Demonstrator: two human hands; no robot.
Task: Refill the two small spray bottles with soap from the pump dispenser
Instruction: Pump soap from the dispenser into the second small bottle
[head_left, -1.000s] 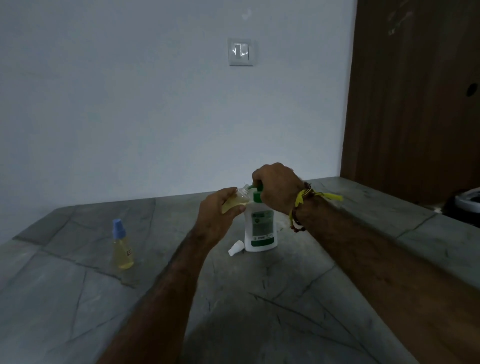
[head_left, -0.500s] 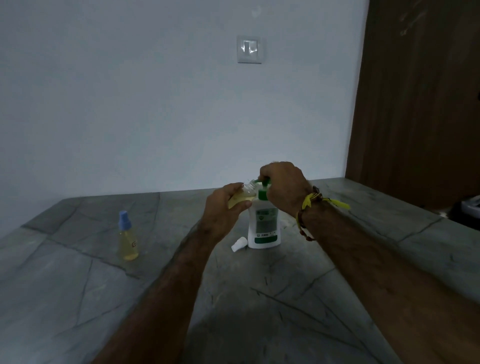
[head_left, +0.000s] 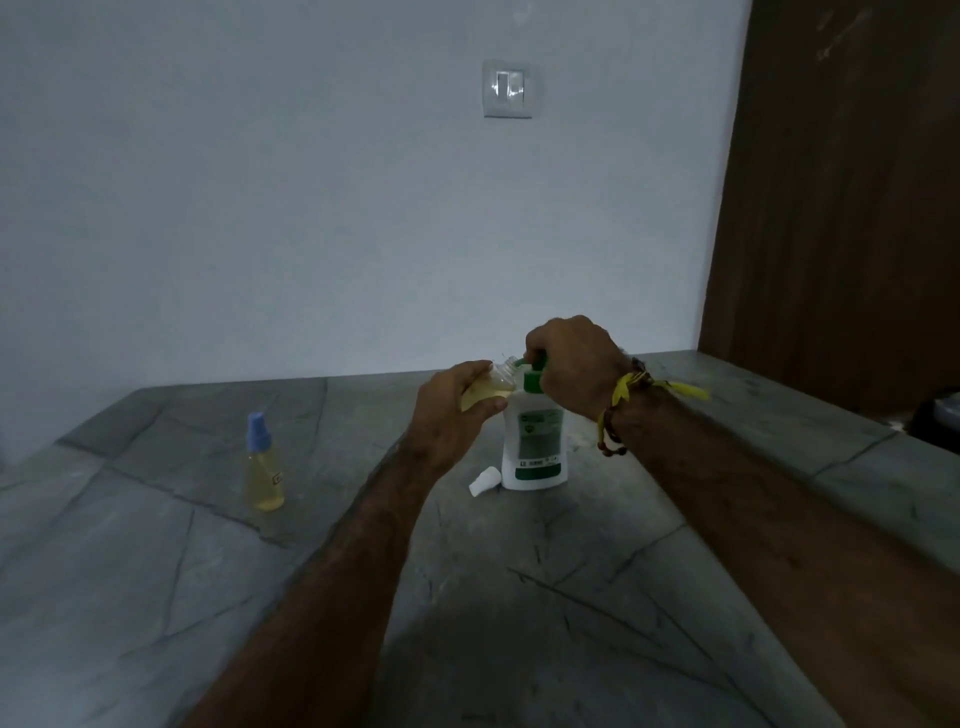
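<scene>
Soap refill under way at the middle of the grey stone counter (head_left: 675, 597); left hand (head_left: 453, 410) is wrapped round an uncapped spray bottle (head_left: 485, 392), tilted so its open neck points right and up at the green spout of the pump dispenser (head_left: 535, 441); pale yellow liquid shows in the bottle's body between the thumb and fingers; neck and spout look to be touching or just short of it, too small to call. Right hand (head_left: 574, 364) sits on top of the dispenser, fingers curled over the green pump head, with yellow and beaded bands at the wrist; the white dispenser stands upright on the counter directly below that hand and just right of the left one. A small white cap (head_left: 484, 480) lies on its side against the dispenser's lower left edge; well off to the left, the second spray bottle (head_left: 264, 462) stands upright, blue cap on, full of yellow liquid, clear of both hands. Behind, a light switch (head_left: 507, 89) on the white wall; a brown door (head_left: 841, 208) on the right.
</scene>
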